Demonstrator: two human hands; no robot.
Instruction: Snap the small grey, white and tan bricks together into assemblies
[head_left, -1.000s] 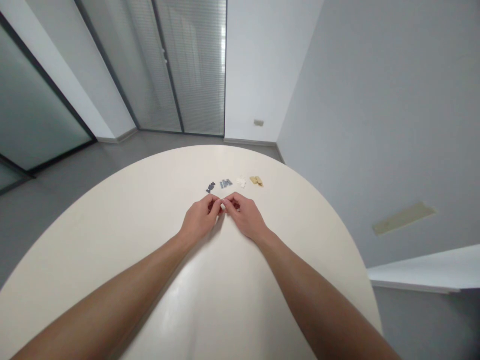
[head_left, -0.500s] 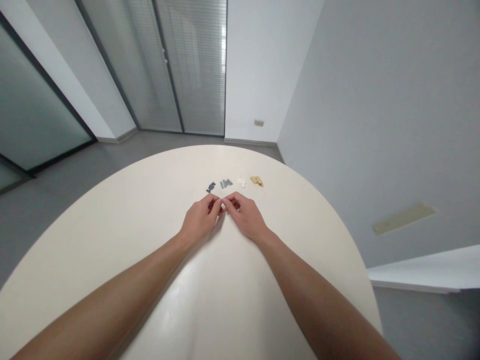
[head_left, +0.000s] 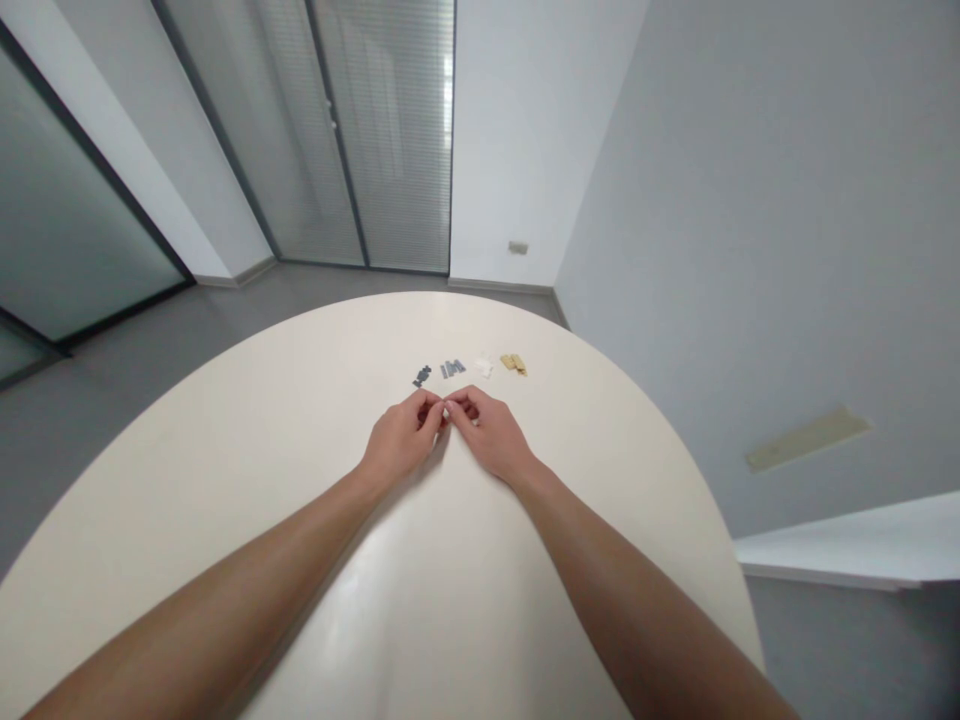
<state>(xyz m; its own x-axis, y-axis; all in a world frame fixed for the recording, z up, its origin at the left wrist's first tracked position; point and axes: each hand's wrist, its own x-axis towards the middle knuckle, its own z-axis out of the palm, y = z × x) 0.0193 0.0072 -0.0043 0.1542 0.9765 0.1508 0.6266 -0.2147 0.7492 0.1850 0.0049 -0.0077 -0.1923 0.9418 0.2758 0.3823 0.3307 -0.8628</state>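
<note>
Tiny pale piece (head_left: 447, 408) pinched between left hand (head_left: 401, 437) and right hand (head_left: 487, 435); dark, blue-grey, white, tan bits (head_left: 452, 369) in row beyond.

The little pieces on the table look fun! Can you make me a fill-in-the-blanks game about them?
The round cream table holds ____ little groups of flat pieces.
The dark grey pieces are at the far ____ end of the row.
The pale blue-grey pieces lie between the dark grey pieces and the ____ pieces.
The left hand and the right hand meet at their ____.

Missing words: four; left; white; fingertips.
</note>
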